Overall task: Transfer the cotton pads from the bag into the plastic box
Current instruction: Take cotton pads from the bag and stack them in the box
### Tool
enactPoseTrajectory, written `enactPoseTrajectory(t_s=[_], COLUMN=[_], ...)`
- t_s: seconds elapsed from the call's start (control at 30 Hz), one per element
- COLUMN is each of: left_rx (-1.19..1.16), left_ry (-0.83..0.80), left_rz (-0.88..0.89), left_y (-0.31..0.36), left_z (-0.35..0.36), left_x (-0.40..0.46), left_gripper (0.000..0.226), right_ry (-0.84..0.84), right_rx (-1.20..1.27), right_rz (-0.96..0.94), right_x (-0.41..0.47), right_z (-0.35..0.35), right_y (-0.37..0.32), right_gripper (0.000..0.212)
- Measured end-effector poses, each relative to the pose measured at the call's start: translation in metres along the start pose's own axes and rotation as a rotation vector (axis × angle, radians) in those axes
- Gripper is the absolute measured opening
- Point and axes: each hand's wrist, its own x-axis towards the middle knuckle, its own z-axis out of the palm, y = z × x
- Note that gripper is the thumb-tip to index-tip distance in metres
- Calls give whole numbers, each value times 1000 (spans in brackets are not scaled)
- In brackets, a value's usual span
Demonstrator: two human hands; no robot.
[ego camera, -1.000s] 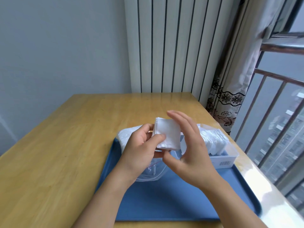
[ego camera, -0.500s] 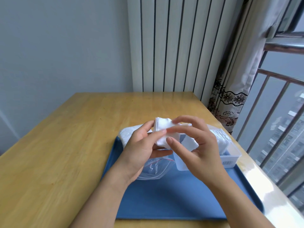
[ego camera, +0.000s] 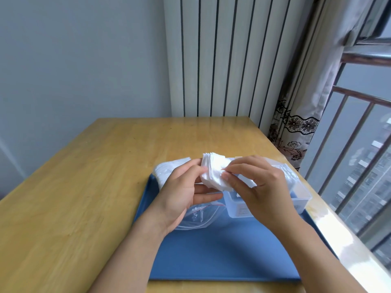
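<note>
A stack of white square cotton pads [ego camera: 213,171] is held up above the blue tray [ego camera: 222,256]. My left hand [ego camera: 184,193] grips the stack from the left with thumb and fingers. My right hand [ego camera: 256,187] pinches its right edge with the fingertips. The clear zip bag [ego camera: 195,216] with a red seal line lies on the tray under my left hand, with more white pads [ego camera: 169,169] in its far end. The clear plastic box [ego camera: 300,197] stands on the tray's right side, under my right hand, with pads in it.
The tray lies on a wooden table [ego camera: 84,187] close to its right edge. A white radiator [ego camera: 222,56] stands behind the table. A patterned curtain [ego camera: 296,127] and a railed window [ego camera: 364,144] are at the right.
The stack has tilted from upright toward flat and dropped slightly. My right hand went from an open hand beside the stack to fingertips pinching its right edge.
</note>
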Motion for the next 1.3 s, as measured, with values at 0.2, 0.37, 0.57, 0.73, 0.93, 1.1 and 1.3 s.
enactPoseTrajectory(t_s=[0.2,0.37,0.57,0.73,0.93,1.1,1.3], left_rx=[-32,-76,-50,-67,8,309,499], left_ry=[-21,-41,-43,-58,-112,-114,-186], left_rz=[9,33,49,43,52,102,132], left_y=[-1,-1,-3,-1,-3,-15,-24], left_z=[-1,0,-1,-2,3,8,11], left_x=[0,0,0,-1,-2,-1,-3], left_gripper=[25,27,28,30,30,33,27], right_ry=[52,30,21,-65,-139,-236,-296], right_rx=[28,16,-13,56,135,102,47], right_rz=[37,-26,-59,-28,48,161,161], right_x=[-1,-2,-5,-7,-5,-6,-9], right_z=[2,3,7,4,3,9,14], right_y=[-6,-8,-12,-13,-22,-17,-13], right_gripper=[23,16,13,20,80,87,92])
